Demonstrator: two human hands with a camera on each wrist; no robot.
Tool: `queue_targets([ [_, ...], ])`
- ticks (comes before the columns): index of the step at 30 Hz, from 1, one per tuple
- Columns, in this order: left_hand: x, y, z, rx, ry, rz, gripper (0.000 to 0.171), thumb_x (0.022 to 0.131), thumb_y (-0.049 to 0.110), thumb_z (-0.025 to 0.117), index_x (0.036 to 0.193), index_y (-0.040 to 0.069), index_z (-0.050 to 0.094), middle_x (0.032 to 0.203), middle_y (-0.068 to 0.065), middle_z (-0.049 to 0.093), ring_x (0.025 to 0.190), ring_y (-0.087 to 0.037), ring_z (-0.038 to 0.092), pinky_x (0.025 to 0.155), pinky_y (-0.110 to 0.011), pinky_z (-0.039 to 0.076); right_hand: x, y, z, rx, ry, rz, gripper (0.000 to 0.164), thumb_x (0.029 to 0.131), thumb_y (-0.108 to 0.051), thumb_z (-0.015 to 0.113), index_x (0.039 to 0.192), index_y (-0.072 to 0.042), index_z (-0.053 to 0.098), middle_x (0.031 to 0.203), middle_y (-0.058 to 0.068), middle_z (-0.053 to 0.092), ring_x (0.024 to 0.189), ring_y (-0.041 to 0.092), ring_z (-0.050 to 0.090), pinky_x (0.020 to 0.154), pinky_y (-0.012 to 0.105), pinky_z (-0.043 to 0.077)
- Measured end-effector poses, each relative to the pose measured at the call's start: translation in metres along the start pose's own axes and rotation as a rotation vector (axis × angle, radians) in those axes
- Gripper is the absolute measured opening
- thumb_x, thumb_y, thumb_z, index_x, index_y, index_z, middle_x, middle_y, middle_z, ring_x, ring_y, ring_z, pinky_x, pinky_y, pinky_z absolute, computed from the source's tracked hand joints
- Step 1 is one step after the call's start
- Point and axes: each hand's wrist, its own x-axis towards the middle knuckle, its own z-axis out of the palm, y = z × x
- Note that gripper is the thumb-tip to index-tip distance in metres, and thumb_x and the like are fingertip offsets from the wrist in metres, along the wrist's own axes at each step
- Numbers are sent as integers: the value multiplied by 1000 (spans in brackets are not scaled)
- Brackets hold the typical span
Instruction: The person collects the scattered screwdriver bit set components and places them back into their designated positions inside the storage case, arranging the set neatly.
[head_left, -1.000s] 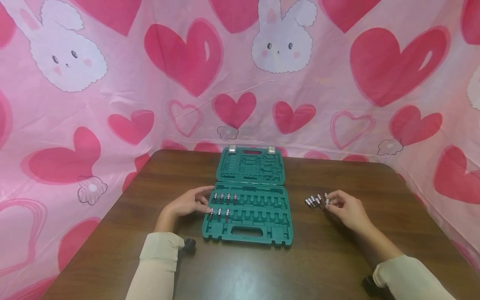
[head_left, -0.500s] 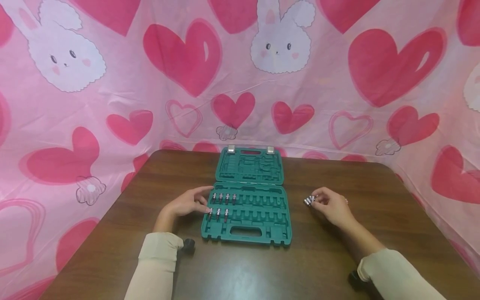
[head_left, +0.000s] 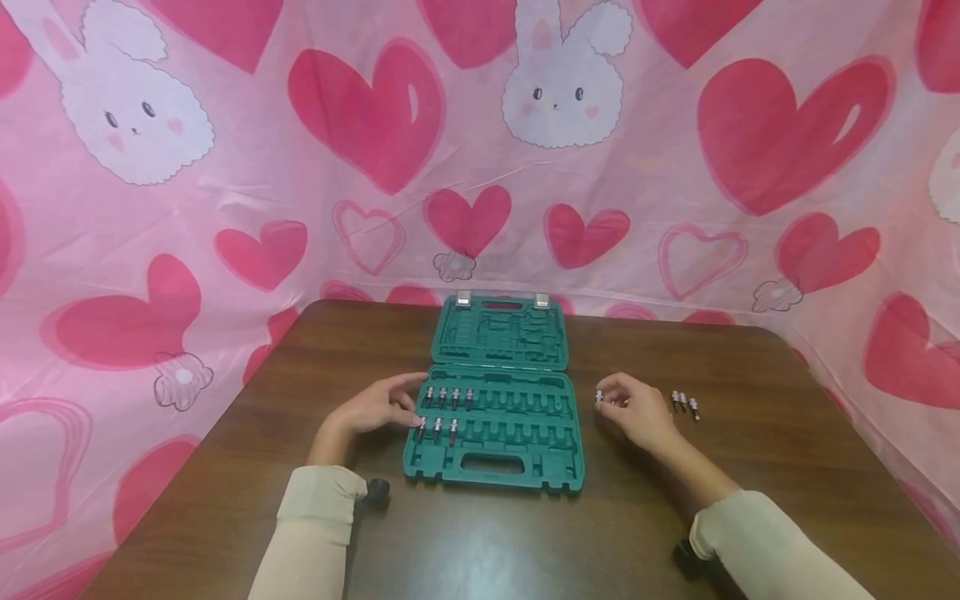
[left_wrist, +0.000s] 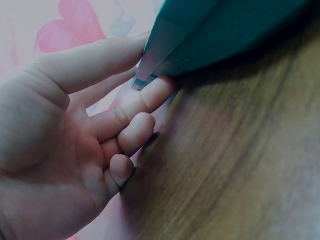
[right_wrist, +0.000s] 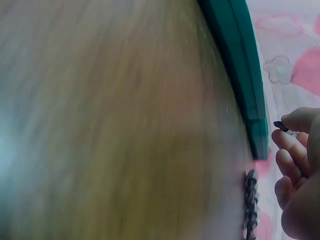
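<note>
Head view shows the right hand just right of a green case, thumb and index finger pinching one small bit socket by its chrome part; the right wrist camera shows its dark tip jutting past the fingertips. With so short a piece held near its end, a loose pinch or a slight roll could let it slip or arrive tilted at a recess, catching on the moulded rim. The left hand lies against the case's left edge, fingers loosely bent, thumb beside the nearest seated piece; a nudge there might lift that piece out of its slot, and too hard a push could slide the case over the smooth table. Loose bit sockets lie beyond the right hand, at least three, perhaps more hidden; their round bodies may roll if the wrist brushes them. Four pieces sit in the upper row, three in the lower row, polished heads above darker shanks. The case looks like matte moulded plastic, with scalloped hollows, a slotted handle and two metal latches; the table has glossy brown wood grain, and creased pink cloth hangs behind.
</note>
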Motion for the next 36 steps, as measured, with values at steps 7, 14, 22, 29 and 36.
queue_targets([
  [7,1,-1,1,1,6,-17,79,84,21,76,151,13,35,96,-4,68,93,-22,63,94,-49,46,6,-11,13,23,0,-28,19,81,-5,77,96,-8,66,76,-2,66,69,17,56,61,31,47],
  [14,1,-3,3,-5,8,-22,79,84,21,76,151,12,35,96,-5,68,92,-21,63,94,-49,46,11,-22,25,32,-13,-25,18,82,-8,76,97,-9,67,77,-3,65,69,16,58,63,34,48],
  [22,0,-1,2,1,7,-16,79,84,20,76,151,11,35,94,-6,67,91,-22,63,91,-47,47,13,-31,33,50,-23,-13,19,82,-8,77,98,-9,67,78,-3,66,70,15,58,63,33,48],
  [29,-2,2,1,6,6,7,79,84,18,76,150,7,35,92,-8,67,87,-24,62,84,-40,48,13,-41,41,75,-49,-5,19,83,-9,76,100,-9,67,75,-4,63,68,16,55,60,34,46],
  [36,-1,0,2,8,9,-3,79,84,20,76,150,9,35,93,-7,67,89,-23,62,86,-42,49,14,-49,50,75,-69,-9,18,83,-9,76,98,-10,67,74,-5,63,67,15,55,60,34,45],
])
